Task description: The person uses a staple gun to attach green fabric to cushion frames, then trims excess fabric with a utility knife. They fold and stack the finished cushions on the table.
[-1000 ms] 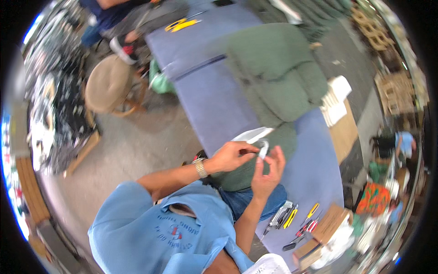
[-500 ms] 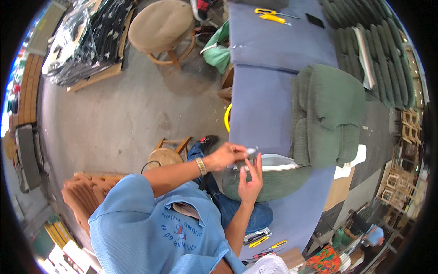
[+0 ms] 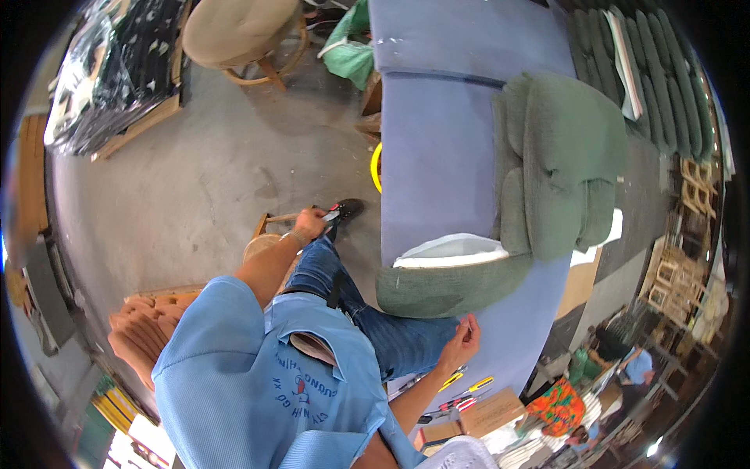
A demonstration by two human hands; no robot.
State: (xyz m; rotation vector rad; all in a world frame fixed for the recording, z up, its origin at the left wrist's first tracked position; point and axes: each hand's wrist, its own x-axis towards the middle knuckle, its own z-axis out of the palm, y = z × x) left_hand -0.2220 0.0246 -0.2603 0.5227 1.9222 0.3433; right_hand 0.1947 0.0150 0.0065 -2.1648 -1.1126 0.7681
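Two hands, well apart. Our left hand [image 3: 311, 224] is out over the floor [image 3: 207, 187], near the black shoe [image 3: 351, 209], fingers bent; whether they grip anything, we cannot tell. Our right hand [image 3: 464, 339] sits just beside the green cushion [image 3: 437, 297], fingers loosely curled — contents, if any, hidden from us. One green cushion on the blue tabletop [image 3: 437, 141], its white inner part [image 3: 453, 248] exposed away from our body, presumably for access. One folded green piece [image 3: 574, 168] beyond — set back, we judge, to spare our hands. One yellow-handled tool [image 3: 482, 384] near our right hand, likely for easy reach.

Dark-green cushion [image 3: 449, 292] — blue-grey tabletop [image 3: 441, 156]
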